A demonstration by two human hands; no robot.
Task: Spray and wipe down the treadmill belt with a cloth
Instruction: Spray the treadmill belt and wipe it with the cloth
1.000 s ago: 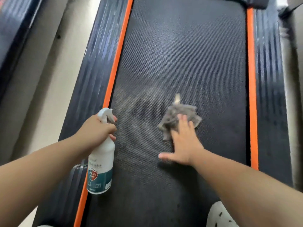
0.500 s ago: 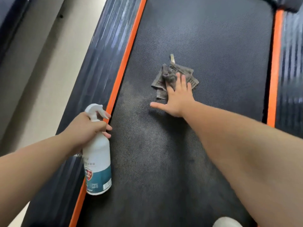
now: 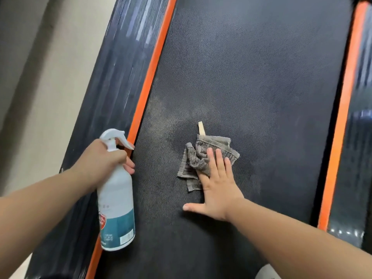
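Note:
The black textured treadmill belt (image 3: 251,81) runs up the middle of the view, with a dull damp patch left of centre. A crumpled grey cloth (image 3: 198,160) with a small beige tag lies on it. My right hand (image 3: 218,190) presses flat on the cloth's near edge, fingers straight, thumb spread out to the left. My left hand (image 3: 102,160) grips the neck of a white spray bottle (image 3: 115,200) with a teal label, held upright over the belt's left edge, nozzle pointing right.
Orange strips (image 3: 149,81) line both sides of the belt, with dark ribbed side rails (image 3: 112,77) outside them. Pale floor (image 3: 46,77) lies to the left. A white rounded shape (image 3: 267,271) shows at the bottom edge.
My right hand has pulled the cloth back toward me along the belt after pushing it forward. The left hand keeps the bottle in about the same place.

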